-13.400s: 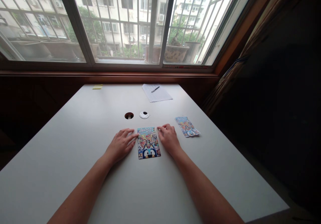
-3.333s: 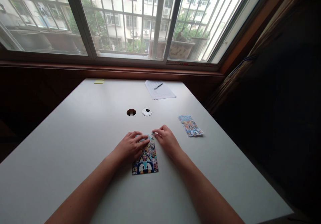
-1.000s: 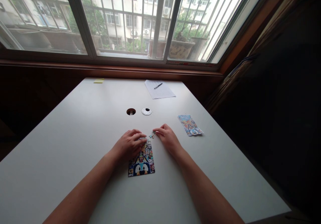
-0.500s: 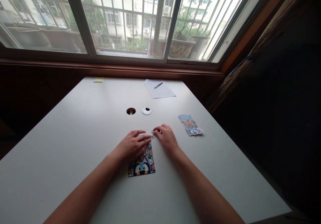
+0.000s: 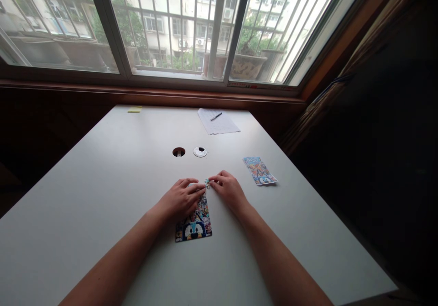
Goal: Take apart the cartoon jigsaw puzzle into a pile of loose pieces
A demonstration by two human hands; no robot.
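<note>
The rectangular picture puzzle [image 5: 198, 219] lies flat, slightly turned, its near end showing 1 dark-blue cartoon face with 2 white-ringed eyes below a crowd of tiny multicoloured figures; its upper left is hidden. Small puzzle pieces [image 5: 207, 184] sit just beyond the puzzle's far right corner, too tiny to count.

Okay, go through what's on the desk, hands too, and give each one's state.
Puzzle, lying flat, top covered
Left hand, spread over puzzle
Right hand, fingertips at small pieces, grip unclear
Printed picture, bottom edge curled
Papers, flat
Pen, lying on papers
Hole, uncovered
Round cover, off, beside hole
Sticky notes, lying flat
</note>
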